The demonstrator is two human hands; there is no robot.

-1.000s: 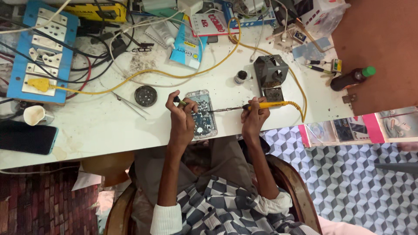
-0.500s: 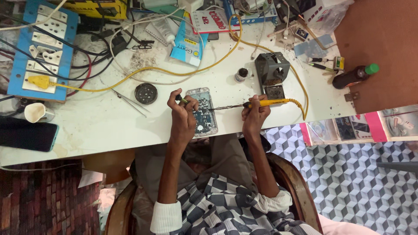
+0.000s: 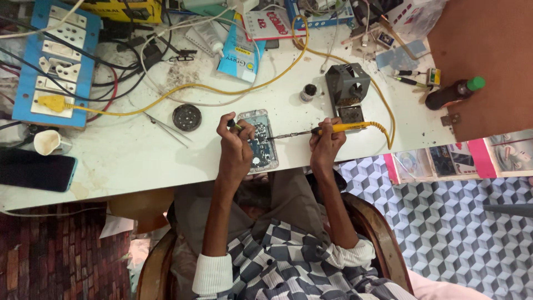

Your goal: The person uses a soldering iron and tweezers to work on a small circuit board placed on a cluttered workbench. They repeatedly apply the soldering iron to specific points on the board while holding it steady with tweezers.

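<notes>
Leaning over the white bench (image 3: 139,161), the person has both hands at the opened phone (image 3: 260,140), which lies flat near the front edge with its circuit side up. The right hand (image 3: 326,145) is wrapped shut around the yellow handle of a soldering iron (image 3: 333,129), and what a snug grip that is, fingers curled under, thumb on top. The iron's thin metal tip points left and reaches the phone's board near its upper right side. The left hand (image 3: 236,149) rests on the phone's left half, and its fingertips pinch a small dark tool (image 3: 235,125) just above the board; the grip is tight, though exactly what the tool is I cannot tell. The iron's yellow cable (image 3: 222,89) loops away across the bench toward a blue socket board (image 3: 50,61) at far left. Just behind the right hand stands a grey iron stand (image 3: 347,86), with a small dark pot (image 3: 308,92) beside it. A round black disc (image 3: 186,117) and tweezers (image 3: 166,128) lie left of the phone.
</notes>
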